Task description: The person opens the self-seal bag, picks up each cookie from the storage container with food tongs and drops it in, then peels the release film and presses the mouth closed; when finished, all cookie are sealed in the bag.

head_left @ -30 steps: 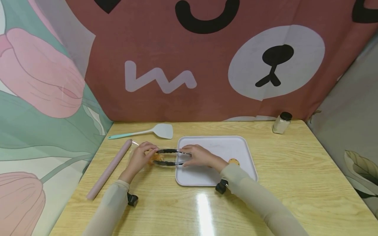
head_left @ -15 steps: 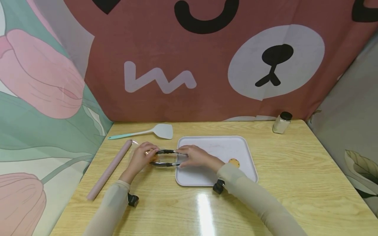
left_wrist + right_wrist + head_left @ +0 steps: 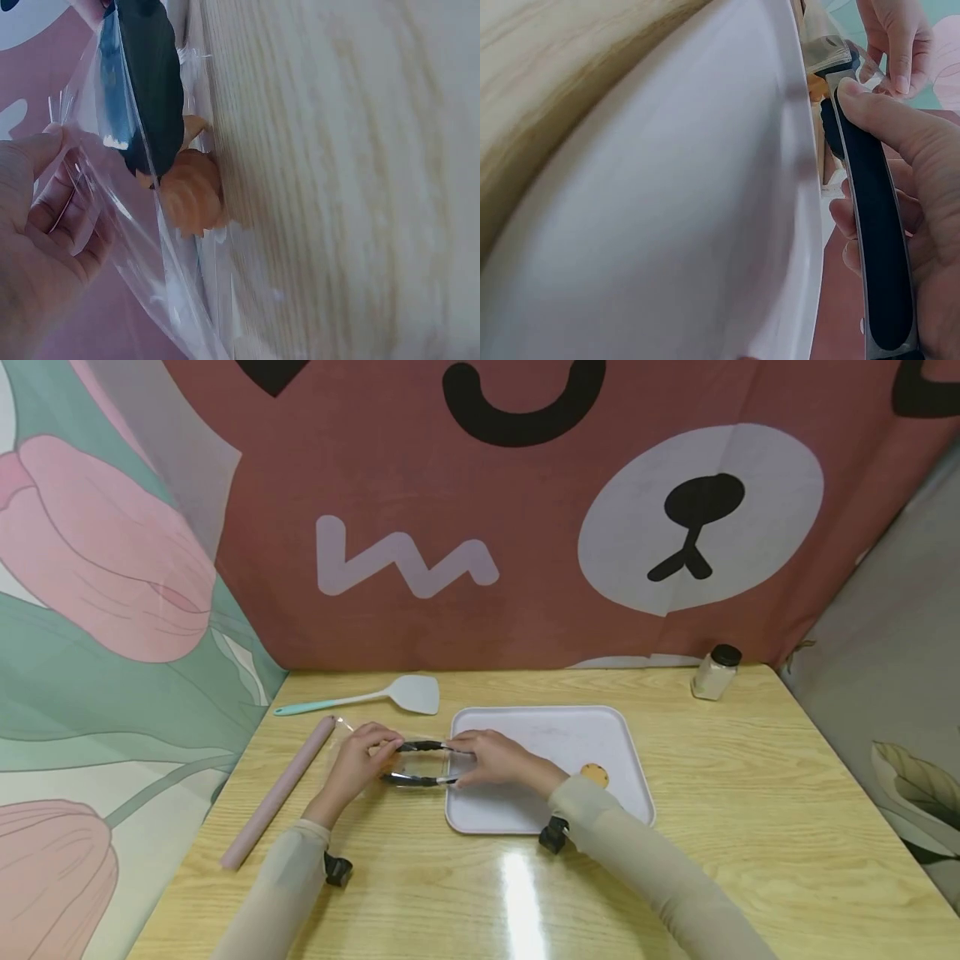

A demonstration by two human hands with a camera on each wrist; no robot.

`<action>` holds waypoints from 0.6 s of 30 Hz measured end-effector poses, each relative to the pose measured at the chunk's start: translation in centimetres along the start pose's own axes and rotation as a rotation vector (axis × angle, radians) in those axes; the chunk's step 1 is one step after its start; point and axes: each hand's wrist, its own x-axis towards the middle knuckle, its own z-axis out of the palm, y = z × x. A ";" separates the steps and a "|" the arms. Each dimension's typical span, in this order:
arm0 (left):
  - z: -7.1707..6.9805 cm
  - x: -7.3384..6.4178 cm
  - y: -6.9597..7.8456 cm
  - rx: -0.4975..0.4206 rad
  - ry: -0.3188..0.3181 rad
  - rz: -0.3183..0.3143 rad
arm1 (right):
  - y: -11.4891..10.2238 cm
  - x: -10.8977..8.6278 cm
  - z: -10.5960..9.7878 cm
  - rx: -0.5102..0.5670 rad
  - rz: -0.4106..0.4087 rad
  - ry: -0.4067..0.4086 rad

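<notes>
My left hand [image 3: 363,756] pinches the edge of a clear plastic bag [image 3: 135,247] between thumb and fingers. Ridged orange-brown pieces [image 3: 191,195], which look like food, lie in the bag close to the table. Metal tongs with black grips and black scalloped tips [image 3: 416,781] are in my right hand [image 3: 498,758], thumb on one arm and fingers on the other. The tongs' arms stand apart, and their tips reach into the bag's mouth beside the pieces. In the head view, the tongs and left hand mostly hide the pieces.
Under my right hand lies a white tray [image 3: 540,718] with a round cookie [image 3: 595,774] on it. A pink rolling pin [image 3: 277,793] lies at the left, a spatula [image 3: 412,693] behind. A black-lidded jar [image 3: 716,672] stands at the back right.
My right hand has shifted slightly left, moving the tongs' tips farther into the bag. The orange-brown pieces show less in the head view. My left hand has stayed nearly still.
</notes>
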 end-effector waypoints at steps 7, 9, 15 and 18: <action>0.0 0.1 0.0 0.003 -0.007 -0.023 | 0.3 -0.8 -0.3 0.031 0.039 0.008; 0.0 0.1 -0.2 0.007 0.000 -0.020 | 0.4 -1.1 -0.5 0.056 0.062 0.008; 0.1 0.1 -0.4 0.008 0.007 -0.017 | 1.0 -2.0 -1.1 0.086 0.112 -0.007; 0.2 0.0 -0.5 0.003 0.004 -0.020 | 1.3 -2.9 -1.3 0.080 0.108 -0.010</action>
